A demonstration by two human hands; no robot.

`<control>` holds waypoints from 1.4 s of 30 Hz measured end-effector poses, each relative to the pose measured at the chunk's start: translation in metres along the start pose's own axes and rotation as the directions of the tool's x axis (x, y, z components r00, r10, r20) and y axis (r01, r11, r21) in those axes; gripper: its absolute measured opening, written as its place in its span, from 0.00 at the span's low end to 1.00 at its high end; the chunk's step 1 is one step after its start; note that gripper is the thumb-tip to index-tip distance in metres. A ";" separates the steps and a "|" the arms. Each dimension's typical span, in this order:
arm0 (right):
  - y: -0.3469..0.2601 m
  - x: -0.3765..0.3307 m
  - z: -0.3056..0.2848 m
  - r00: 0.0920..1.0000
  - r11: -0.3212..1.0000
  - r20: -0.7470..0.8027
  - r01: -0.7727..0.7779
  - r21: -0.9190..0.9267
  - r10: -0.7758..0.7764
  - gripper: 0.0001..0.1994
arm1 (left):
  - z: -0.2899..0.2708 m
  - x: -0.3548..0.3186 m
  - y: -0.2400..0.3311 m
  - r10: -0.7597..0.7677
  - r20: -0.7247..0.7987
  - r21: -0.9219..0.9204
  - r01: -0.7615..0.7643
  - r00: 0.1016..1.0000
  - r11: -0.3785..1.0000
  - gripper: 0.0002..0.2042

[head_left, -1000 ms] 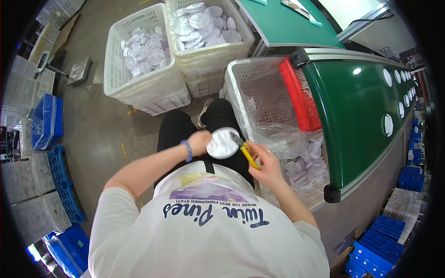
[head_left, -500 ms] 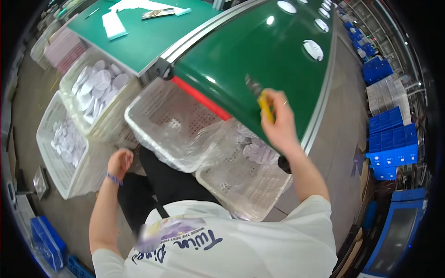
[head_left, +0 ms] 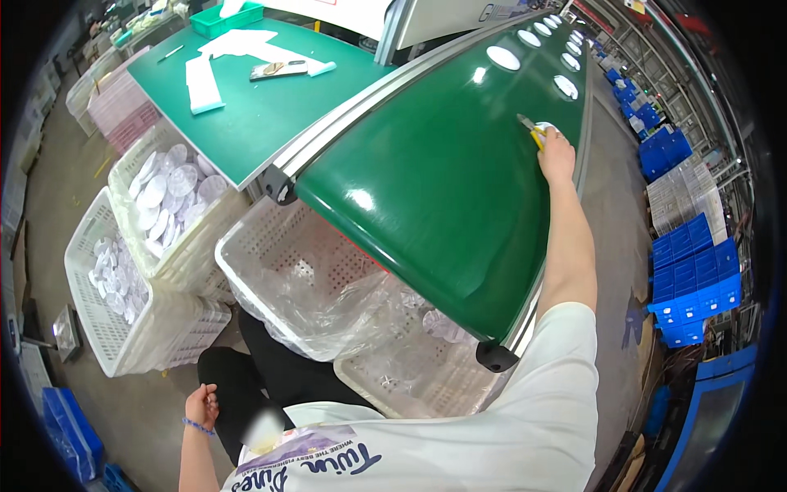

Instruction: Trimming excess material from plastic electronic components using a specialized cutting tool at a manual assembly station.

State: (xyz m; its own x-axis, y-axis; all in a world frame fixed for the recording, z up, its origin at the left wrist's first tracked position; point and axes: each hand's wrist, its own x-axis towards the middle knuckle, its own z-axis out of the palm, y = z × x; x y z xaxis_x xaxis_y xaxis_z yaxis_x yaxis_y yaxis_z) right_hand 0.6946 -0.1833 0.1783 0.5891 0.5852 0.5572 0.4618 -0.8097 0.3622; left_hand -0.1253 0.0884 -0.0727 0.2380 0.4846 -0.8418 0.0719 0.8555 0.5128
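My right hand (head_left: 557,157) reaches far along the green conveyor belt (head_left: 410,213), wrapped round yellow-handled nippers (head_left: 534,133). Their metal jaws point up and to the left, above the belt. A white disc-shaped part (head_left: 547,126) shows beside the hand, partly covered by it; whether the fingers touch it I cannot tell. Down by my thigh, my left hand (head_left: 202,405) is loosely curled with nothing visible in it. Several white disc parts (head_left: 566,87) lie farther up the belt.
Two white crates (head_left: 123,361) of pale round parts stand at the left. Plastic-lined baskets (head_left: 234,271) sit under the belt's end. A green table (head_left: 270,107) adjoins the belt, holding white strips and a metal tool. Blue bins (head_left: 697,271) are stacked at the right.
My right hand has carried the nippers farther up the belt, to a white disc at its right side. My left hand has dropped back toward my body. The view has shifted.
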 end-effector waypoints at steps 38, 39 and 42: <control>-0.340 -0.282 -0.289 0.462 0.273 0.065 0.400 0.875 -0.885 0.25 | 0.133 -0.084 -0.021 0.274 0.547 0.247 -0.465 0.791 0.850 0.23; -0.342 -0.282 -0.290 0.450 0.275 0.067 0.414 0.868 -0.890 0.25 | 0.132 -0.084 -0.023 0.285 0.558 0.249 -0.485 0.779 0.838 0.24; -0.346 -0.283 -0.291 0.432 0.272 0.064 0.440 0.856 -0.899 0.25 | 0.130 -0.083 -0.025 0.320 0.574 0.267 -0.542 0.753 0.797 0.25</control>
State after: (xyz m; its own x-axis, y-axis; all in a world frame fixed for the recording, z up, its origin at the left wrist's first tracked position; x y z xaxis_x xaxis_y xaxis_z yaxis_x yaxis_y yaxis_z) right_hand 0.1747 -0.0811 0.1130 -0.1182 0.9841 -0.1325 0.9524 0.0746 -0.2957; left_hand -0.0211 0.0030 0.0059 0.7588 0.5338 -0.3733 0.1872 0.3702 0.9099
